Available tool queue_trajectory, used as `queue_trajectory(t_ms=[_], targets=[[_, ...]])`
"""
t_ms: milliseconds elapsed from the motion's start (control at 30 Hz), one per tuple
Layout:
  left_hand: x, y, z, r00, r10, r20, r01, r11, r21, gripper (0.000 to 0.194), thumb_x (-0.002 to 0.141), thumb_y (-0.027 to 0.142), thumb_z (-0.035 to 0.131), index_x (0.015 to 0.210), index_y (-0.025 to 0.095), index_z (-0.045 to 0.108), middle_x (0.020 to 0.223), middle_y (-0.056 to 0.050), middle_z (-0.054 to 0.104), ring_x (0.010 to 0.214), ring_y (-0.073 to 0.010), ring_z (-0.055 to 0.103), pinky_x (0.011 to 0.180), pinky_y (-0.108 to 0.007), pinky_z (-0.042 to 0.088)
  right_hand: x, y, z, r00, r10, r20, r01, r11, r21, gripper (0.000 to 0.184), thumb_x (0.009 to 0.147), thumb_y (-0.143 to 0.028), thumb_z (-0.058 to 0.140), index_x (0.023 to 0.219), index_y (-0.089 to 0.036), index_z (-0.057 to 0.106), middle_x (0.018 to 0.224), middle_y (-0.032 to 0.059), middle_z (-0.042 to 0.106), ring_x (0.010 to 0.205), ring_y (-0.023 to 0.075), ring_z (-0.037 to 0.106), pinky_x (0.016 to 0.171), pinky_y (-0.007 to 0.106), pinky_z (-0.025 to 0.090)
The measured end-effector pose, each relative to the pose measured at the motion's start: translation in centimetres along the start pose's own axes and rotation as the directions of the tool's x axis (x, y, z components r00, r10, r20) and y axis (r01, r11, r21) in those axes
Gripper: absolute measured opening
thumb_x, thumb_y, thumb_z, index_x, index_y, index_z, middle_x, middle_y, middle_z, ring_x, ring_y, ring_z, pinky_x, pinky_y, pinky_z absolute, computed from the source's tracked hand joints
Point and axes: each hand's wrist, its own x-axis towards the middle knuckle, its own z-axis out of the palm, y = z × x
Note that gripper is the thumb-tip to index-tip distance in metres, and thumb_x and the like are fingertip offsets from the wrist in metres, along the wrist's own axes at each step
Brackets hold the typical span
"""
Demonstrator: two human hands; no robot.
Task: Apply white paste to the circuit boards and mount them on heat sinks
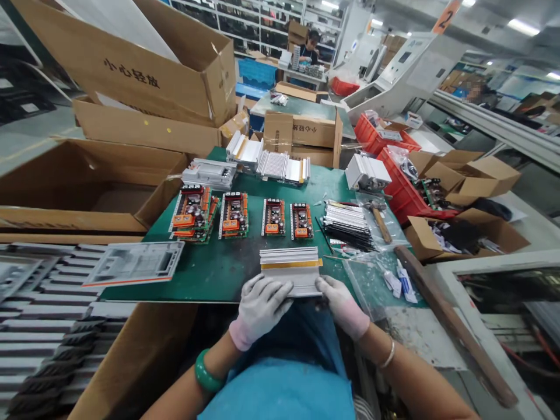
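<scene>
A finned aluminium heat sink (291,273) with a yellow tape strip lies at the near edge of the green table. My left hand (265,300), in a white glove with a pink cuff, rests its fingers over the piece's left end. At the opposite end my right hand (341,303), gloved the same way, grips the near right corner. Beyond the piece stand circuit boards with orange terminal blocks: one board (301,221), another (273,217), a third (233,216), and a stack of boards (192,214) at the left.
More heat sinks (283,167) line the far edge. On the right are a bundle of metal strips (347,224), a hammer (381,221), glue tubes (405,281) and a red bin (402,186). A grey plastic housing (135,262) overhangs the left edge near an open carton (166,160).
</scene>
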Motion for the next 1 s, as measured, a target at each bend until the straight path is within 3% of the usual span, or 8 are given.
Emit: queue_trajectory(t_ms=[67, 133, 233, 333, 600, 800, 933, 1000], targets=[[0.0, 0.1, 0.2, 0.999, 0.008, 0.051, -0.006, 0.999, -0.041, 0.011, 0.091, 0.024, 0.062, 0.097, 0.030, 0.069, 0.082, 0.003, 0.072, 0.075, -0.0144, 0.065, 0.083, -0.034, 0.043, -0.1, -0.1, -0.8, 0.999, -0.015, 0.050, 0.022, 0.989, -0.148, 0.039, 0.079, -0.060, 0.056, 0.082, -0.021, 0.061, 0.064, -0.0013, 0.063, 0.050, 0.0139, 0.057, 0.047, 0.026, 0.047], [0.1, 0.2, 0.4, 0.998, 0.028, 0.063, -0.024, 0.998, -0.064, 0.011, 0.092, 0.022, 0.059, 0.092, 0.027, 0.069, 0.081, 0.002, 0.072, 0.070, -0.0139, 0.063, 0.077, -0.034, 0.042, 0.1, -1.2, -2.2, 0.995, -0.079, 0.059, 0.096, 0.922, -0.374, 0.037, 0.083, -0.056, 0.053, 0.076, -0.021, 0.062, 0.062, -0.0009, 0.063, 0.055, 0.0154, 0.059, 0.050, 0.026, 0.047], [0.6, 0.3, 0.6, 0.995, 0.066, 0.077, -0.061, 0.996, -0.067, 0.015, 0.094, 0.021, 0.055, 0.091, 0.025, 0.069, 0.082, 0.001, 0.073, 0.069, -0.0142, 0.063, 0.074, -0.034, 0.040, 1.2, -3.6, -4.8, 0.956, -0.289, -0.042, 0.173, 0.677, -0.715, 0.027, 0.087, -0.044, 0.054, 0.080, -0.022, 0.068, 0.076, 0.0012, 0.070, 0.075, 0.0176, 0.066, 0.068, 0.028, 0.049], [0.9, 0.1, 0.8, 0.991, 0.097, 0.088, -0.090, 0.992, -0.089, 0.014, 0.094, 0.020, 0.056, 0.090, 0.024, 0.069, 0.082, 0.001, 0.073, 0.071, -0.0141, 0.064, 0.073, -0.032, 0.040, 3.3, -5.6, -6.5, 0.908, -0.399, -0.127, 0.082, 0.467, -0.880, 0.020, 0.084, -0.037, 0.059, 0.091, -0.023, 0.072, 0.098, 0.0041, 0.073, 0.093, 0.0189, 0.067, 0.082, 0.027, 0.048], [1.2, -0.9, 0.9, 0.986, 0.119, 0.114, -0.107, 0.988, -0.109, 0.014, 0.094, 0.023, 0.056, 0.088, 0.024, 0.069, 0.079, 0.001, 0.072, 0.074, -0.0138, 0.064, 0.073, -0.032, 0.040, 9.2, -9.0, -6.0, 0.977, -0.134, -0.167, -0.145, 0.158, -0.977, 0.034, 0.083, -0.050, 0.060, 0.096, -0.023, 0.077, 0.097, 0.0078, 0.076, 0.093, 0.0232, 0.069, 0.072, 0.028, 0.048], [0.9, -0.9, 1.1, 0.987, 0.102, 0.125, -0.088, 0.990, -0.113, 0.013, 0.093, 0.023, 0.058, 0.089, 0.024, 0.070, 0.080, 0.001, 0.072, 0.074, -0.0143, 0.064, 0.073, -0.032, 0.041, 11.0, -9.7, -6.2, 0.988, -0.076, -0.133, -0.122, 0.135, -0.983, 0.032, 0.075, -0.045, 0.069, 0.091, -0.019, 0.077, 0.094, 0.0107, 0.075, 0.088, 0.0238, 0.070, 0.069, 0.028, 0.048], [0.7, -0.9, 1.1, 0.983, 0.089, 0.162, -0.071, 0.991, -0.116, 0.014, 0.094, 0.025, 0.057, 0.089, 0.026, 0.071, 0.079, 0.000, 0.072, 0.075, -0.0143, 0.066, 0.074, -0.032, 0.043, 10.2, -9.4, -6.8, 0.983, -0.135, -0.122, -0.101, 0.153, -0.983, 0.031, 0.080, -0.045, 0.061, 0.088, -0.020, 0.077, 0.092, 0.0090, 0.075, 0.088, 0.0219, 0.068, 0.069, 0.027, 0.046], [0.8, -0.9, 0.8, 0.983, 0.073, 0.168, -0.051, 0.990, -0.133, 0.012, 0.093, 0.027, 0.058, 0.092, 0.025, 0.070, 0.082, 0.000, 0.073, 0.077, -0.0152, 0.067, 0.081, -0.034, 0.045, 8.5, -9.1, -6.9, 0.965, -0.234, -0.119, -0.055, 0.265, -0.963, 0.034, 0.084, -0.047, 0.057, 0.087, -0.019, 0.076, 0.084, 0.0070, 0.075, 0.083, 0.0204, 0.067, 0.068, 0.026, 0.046]])
